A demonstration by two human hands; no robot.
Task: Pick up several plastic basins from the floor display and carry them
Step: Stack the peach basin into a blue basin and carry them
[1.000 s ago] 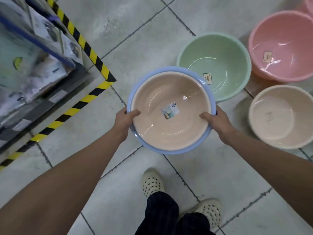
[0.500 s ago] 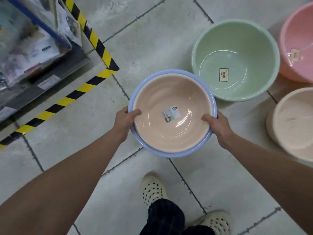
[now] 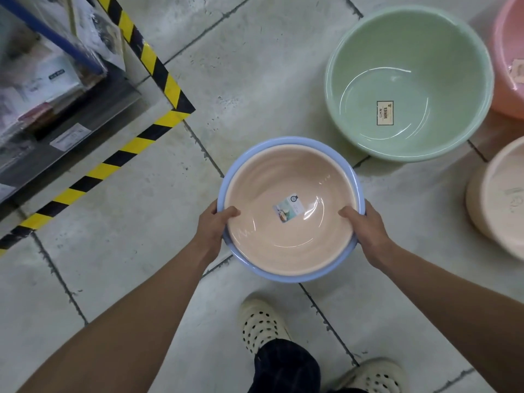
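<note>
Head view, looking down. Bare tiled floor (image 3: 249, 80) is lying open from 11 to 12 o'clock and again at 8 o'clock beneath the left forearm; black-and-yellow hazard tape (image 3: 133, 148) is bounding this room at 10 o'clock, turning a corner just short of centre, with a shelving unit (image 3: 51, 89) of wrapped goods standing behind it. At 1 o'clock a green basin (image 3: 408, 80) is resting on the floor, its near rim lying just beside the carried stack. A pink basin (image 3: 507, 58) at 2 o'clock and a cream basin (image 3: 499, 199) at 3 o'clock are closing off the right side.

At centre, a beige basin (image 3: 289, 211) is sitting nested inside a blue basin (image 3: 229, 177), only the blue rim showing around it. The left hand (image 3: 212, 225) is gripping the stacked rims at their 8 o'clock side, thumb curled over into the beige bowl, fingers wrapped beneath. The right hand (image 3: 365, 228) is gripping likewise at 4 o'clock, thumb lying inside the rim. Both hands are closed firmly on the pair, holding it clear of the floor above a pair of perforated cream clogs (image 3: 261, 324).

A small label (image 3: 289, 208) is sticking to the beige basin's bottom; its print is too small to read. The pink and cream basins are being cut off by the right frame edge, the fingers under the rims are being hidden, and the shelf goods are showing only as blur.
</note>
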